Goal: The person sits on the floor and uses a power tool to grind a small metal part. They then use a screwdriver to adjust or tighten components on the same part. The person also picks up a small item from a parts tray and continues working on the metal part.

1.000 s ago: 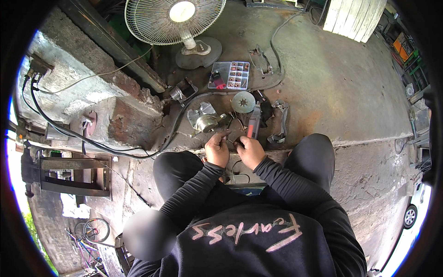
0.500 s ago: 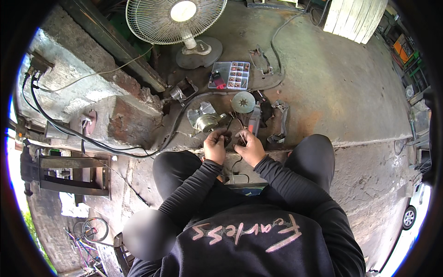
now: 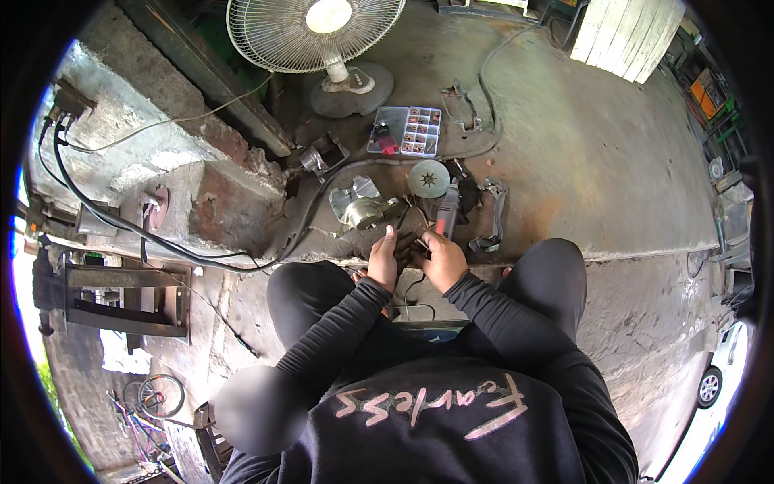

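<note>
Both hands, left hand [image 3: 384, 258] and right hand [image 3: 442, 260], pinch thin dark wires [image 3: 413, 244], fingers curled closed.

Looks like a rough open-air repair workshop: stained concrete floor [image 3: 580, 169], a clear plastic organizer box of small parts [image 3: 405, 131] at the far side, a white pedestal fan [image 3: 318, 32] behind it, black cables [image 3: 97, 202] trailing left, and metal motor parts [image 3: 363, 211] scattered around.
</note>
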Action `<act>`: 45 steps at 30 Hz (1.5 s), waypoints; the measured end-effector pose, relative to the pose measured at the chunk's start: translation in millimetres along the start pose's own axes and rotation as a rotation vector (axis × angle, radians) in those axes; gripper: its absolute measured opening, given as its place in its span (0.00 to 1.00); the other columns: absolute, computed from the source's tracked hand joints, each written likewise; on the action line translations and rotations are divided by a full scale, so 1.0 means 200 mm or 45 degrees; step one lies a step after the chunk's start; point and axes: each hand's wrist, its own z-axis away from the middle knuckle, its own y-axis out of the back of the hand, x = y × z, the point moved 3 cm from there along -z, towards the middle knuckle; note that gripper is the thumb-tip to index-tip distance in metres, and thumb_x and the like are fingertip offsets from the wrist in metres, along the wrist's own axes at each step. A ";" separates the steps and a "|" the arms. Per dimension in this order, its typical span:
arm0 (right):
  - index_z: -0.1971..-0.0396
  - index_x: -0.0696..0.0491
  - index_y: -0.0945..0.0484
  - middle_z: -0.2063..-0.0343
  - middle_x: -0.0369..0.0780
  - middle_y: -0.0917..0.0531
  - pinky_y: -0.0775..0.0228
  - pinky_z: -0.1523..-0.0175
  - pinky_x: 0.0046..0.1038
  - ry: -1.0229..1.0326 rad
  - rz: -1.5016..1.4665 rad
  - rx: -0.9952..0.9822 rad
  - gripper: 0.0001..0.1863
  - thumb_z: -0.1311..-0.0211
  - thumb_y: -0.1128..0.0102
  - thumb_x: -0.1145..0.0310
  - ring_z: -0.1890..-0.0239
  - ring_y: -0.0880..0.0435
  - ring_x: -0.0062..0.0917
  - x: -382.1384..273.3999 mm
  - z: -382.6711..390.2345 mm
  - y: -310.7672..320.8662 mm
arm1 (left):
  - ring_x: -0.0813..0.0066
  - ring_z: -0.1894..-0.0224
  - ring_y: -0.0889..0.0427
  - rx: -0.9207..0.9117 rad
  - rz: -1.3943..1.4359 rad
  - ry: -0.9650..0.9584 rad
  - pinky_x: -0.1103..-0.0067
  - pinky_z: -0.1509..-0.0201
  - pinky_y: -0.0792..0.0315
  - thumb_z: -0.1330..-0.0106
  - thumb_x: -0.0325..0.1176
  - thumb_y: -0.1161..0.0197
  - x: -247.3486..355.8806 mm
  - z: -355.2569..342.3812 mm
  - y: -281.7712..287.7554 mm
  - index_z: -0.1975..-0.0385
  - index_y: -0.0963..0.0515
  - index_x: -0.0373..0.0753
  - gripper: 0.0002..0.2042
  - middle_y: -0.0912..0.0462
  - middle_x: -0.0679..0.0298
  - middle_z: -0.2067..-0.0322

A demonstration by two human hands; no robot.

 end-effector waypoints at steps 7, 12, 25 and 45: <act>0.67 0.57 0.25 0.71 0.47 0.21 0.29 0.63 0.35 0.059 -0.056 0.041 0.12 0.54 0.37 0.74 0.66 0.20 0.43 0.00 0.00 -0.01 | 0.75 0.64 0.22 0.051 -0.059 -0.048 0.79 0.59 0.28 0.29 0.52 0.56 -0.02 -0.02 0.01 0.53 0.26 0.32 0.26 0.20 0.60 0.60; 0.69 0.57 0.26 0.71 0.47 0.21 0.28 0.63 0.33 0.019 -0.092 0.066 0.11 0.55 0.37 0.74 0.67 0.20 0.42 0.02 0.00 -0.02 | 0.78 0.63 0.23 0.088 -0.274 -0.128 0.80 0.58 0.29 0.30 0.42 0.49 -0.04 -0.09 0.08 0.54 0.26 0.32 0.18 0.19 0.60 0.61; 0.64 0.58 0.24 0.70 0.32 0.22 0.34 0.57 0.18 -0.167 -0.779 -0.181 0.10 0.49 0.40 0.81 0.66 0.27 0.14 0.10 -0.10 0.09 | 0.49 0.67 0.21 -0.116 -1.579 -0.854 0.69 0.66 0.28 0.41 0.28 0.40 0.14 0.05 -0.10 0.65 0.23 0.33 0.07 0.21 0.49 0.71; 0.69 0.60 0.28 0.75 0.38 0.25 0.34 0.60 0.22 -0.137 -0.464 -0.509 0.14 0.59 0.40 0.74 0.69 0.29 0.16 0.07 -0.14 0.11 | 0.49 0.70 0.21 -0.109 -1.925 -0.846 0.62 0.68 0.28 0.48 0.30 0.43 0.15 0.07 -0.11 0.72 0.23 0.39 0.05 0.20 0.53 0.74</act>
